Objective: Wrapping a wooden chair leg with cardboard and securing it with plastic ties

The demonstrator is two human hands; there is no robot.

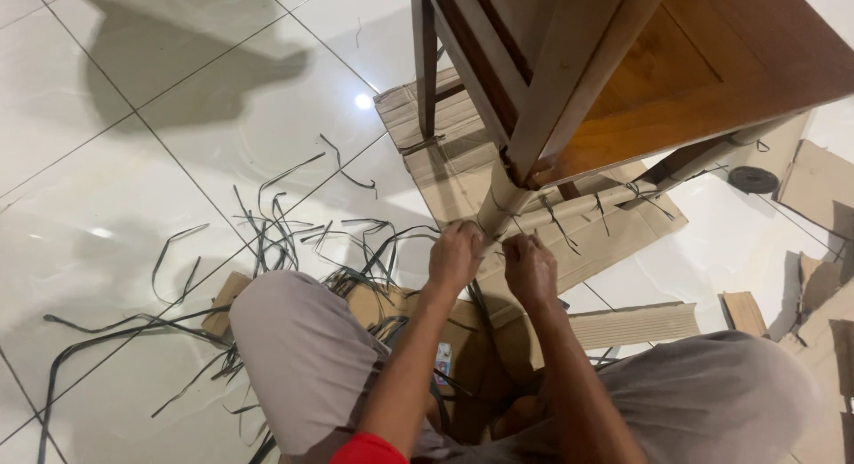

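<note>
Both hands are down at the bottom of the cardboard-wrapped table leg (500, 200), right where the wooden table (676, 64) meets the floor. The left hand (455, 257) is closed around the wrapping near the leg's foot, and the right hand (528, 268) pinches at it just beside, fingers curled tight. Loose black plastic straps (267, 233) are scattered over the white tiles (133, 179), with flattened cardboard sheets (445, 153) underneath.

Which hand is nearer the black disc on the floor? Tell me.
Right. The right hand at the wrapped leg lies on the side of the disc; the left hand is farther off.
</note>
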